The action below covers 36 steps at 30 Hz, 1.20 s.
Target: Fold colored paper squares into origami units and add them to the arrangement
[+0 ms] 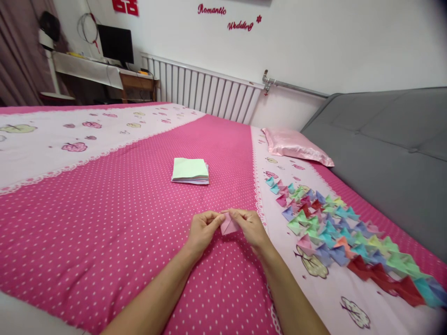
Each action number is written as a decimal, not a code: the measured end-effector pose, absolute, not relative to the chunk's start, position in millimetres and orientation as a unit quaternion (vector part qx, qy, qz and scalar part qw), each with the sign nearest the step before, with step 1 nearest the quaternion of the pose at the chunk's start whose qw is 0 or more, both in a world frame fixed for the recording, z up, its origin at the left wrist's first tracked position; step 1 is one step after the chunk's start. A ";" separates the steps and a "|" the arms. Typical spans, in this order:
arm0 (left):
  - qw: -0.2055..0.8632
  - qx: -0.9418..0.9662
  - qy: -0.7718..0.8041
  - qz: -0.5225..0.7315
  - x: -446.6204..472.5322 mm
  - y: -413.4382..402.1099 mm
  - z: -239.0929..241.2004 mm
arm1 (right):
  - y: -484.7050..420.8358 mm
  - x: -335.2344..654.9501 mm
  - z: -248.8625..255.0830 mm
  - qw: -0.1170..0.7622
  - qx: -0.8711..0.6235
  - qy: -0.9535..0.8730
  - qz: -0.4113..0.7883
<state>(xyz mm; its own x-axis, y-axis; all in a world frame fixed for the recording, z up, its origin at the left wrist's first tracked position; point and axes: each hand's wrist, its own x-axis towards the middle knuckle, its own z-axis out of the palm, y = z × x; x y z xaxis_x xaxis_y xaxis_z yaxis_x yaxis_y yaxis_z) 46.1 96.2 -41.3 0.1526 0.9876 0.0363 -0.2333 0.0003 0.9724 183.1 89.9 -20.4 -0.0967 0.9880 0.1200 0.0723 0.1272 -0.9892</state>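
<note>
A small piece of folded pink paper [228, 225] is held up between my two hands, just above the pink dotted bedspread. My left hand [206, 227] pinches its left upper edge between thumb and fingers. On the opposite side, my right hand [249, 225] grips the right upper edge the same way. Crease lines run diagonally across the paper's face. Beyond my hands lies a stack of square paper sheets [190, 169], pale green on top. To the right, many folded paper boats [328, 232] in several colours stand in rows on the bed.
A pink satin pillow [295, 146] rests by the grey padded headboard [387, 132]. Across the bed are a white radiator [206, 88] and a desk [91, 70] with a black monitor [116, 44]. A fan [49, 27] stands at the far left near a curtain.
</note>
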 end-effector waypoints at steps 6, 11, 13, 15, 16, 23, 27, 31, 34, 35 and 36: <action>0.674 0.467 0.344 0.459 47.4 93.9 -39.3 | 89.9 180.8 -21.7 0.512 -0.458 -0.485 0.542; 0.677 0.500 0.351 0.410 47.6 94.5 -43.2 | 90.4 181.4 -21.6 0.513 -0.464 -0.509 0.513; 0.684 0.496 0.346 0.408 47.6 94.8 -43.5 | 90.5 181.2 -22.2 0.515 -0.469 -0.510 0.504; 0.690 0.493 0.338 0.408 47.6 94.9 -43.1 | 90.6 180.8 -23.3 0.512 -0.473 -0.507 0.506; 0.692 0.494 0.333 0.408 47.5 95.0 -42.8 | 90.6 180.6 -23.9 0.512 -0.475 -0.505 0.507; 0.703 0.473 0.323 0.421 47.5 94.8 -42.6 | 90.6 180.4 -20.5 0.496 -0.474 -0.502 0.527; 0.693 0.418 0.342 0.477 46.4 97.1 -43.3 | 90.1 179.9 -15.4 0.501 -0.443 -0.534 0.517; 0.685 0.395 0.340 0.510 46.5 98.6 -43.0 | 91.2 181.3 -18.2 0.501 -0.458 -0.545 0.492; 0.681 0.406 0.341 0.505 47.6 98.0 -42.5 | 92.4 183.2 -21.9 0.503 -0.474 -0.554 0.465; 0.677 0.414 0.341 0.503 48.1 97.7 -42.5 | 92.6 183.7 -22.6 0.498 -0.476 -0.561 0.458; 0.673 0.424 0.340 0.503 48.6 97.4 -42.7 | 92.6 184.1 -22.9 0.493 -0.478 -0.571 0.450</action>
<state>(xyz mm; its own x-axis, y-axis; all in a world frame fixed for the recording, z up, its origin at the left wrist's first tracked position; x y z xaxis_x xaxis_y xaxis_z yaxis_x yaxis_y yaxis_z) 48.6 97.4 -42.7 0.2633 0.9642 -0.0319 -0.3878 0.1361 0.9116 184.1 92.6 -22.9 -0.0575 0.9894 0.1331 0.1027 0.1385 -0.9850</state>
